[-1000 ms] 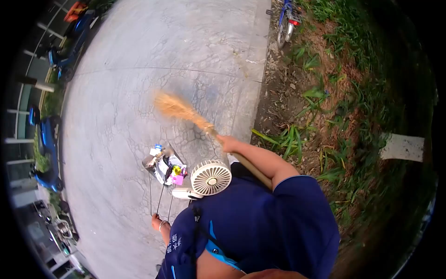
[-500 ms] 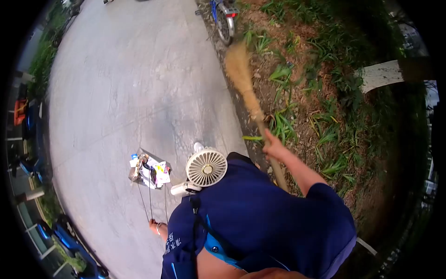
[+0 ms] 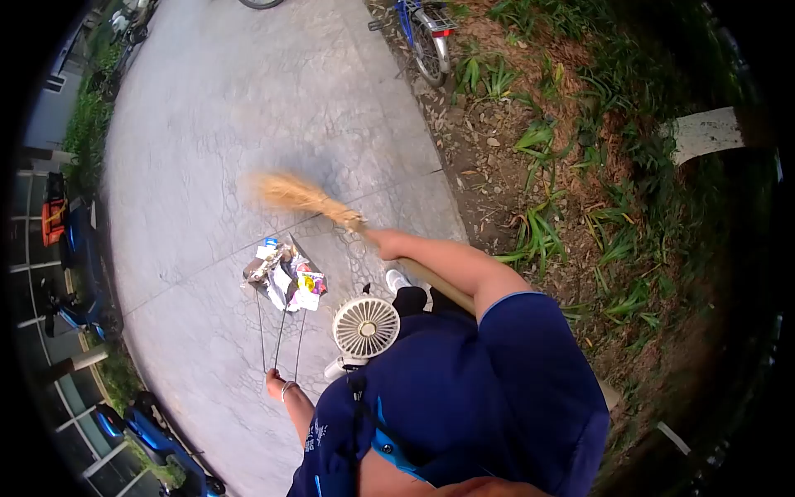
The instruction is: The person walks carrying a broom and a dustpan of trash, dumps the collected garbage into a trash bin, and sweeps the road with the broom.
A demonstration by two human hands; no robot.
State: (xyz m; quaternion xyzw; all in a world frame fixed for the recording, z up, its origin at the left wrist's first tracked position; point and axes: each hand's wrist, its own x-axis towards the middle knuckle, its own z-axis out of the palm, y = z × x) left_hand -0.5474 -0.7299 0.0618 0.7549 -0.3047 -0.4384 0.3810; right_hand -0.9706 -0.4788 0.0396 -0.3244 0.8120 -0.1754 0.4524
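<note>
Reaching out over the pavement (image 3: 207, 124), the broom (image 3: 327, 209) has left the soil strip (image 3: 484, 178), where it was half a second ago; its bristles, blurred, now sit well inside the pavement's right edge. The dustpan (image 3: 300, 255) remains out in front on the left, well in from the left edge; whether it touches the ground, I can't tell. One white shoe (image 3: 397, 280) shows more plainly, just beyond the small fan (image 3: 366, 329). The right hand (image 3: 387, 243) has its fingers wrapped round the broomstick; the left hand (image 3: 274, 384) is closed on the top of the dustpan's thin handle.

Grey and cracked, the pavement has a joint line running across it. Scooters (image 3: 157, 437) stand past its left edge, a blue bicycle (image 3: 422, 37) at its right. Crumpled litter (image 3: 280, 286) fills the dustpan.
</note>
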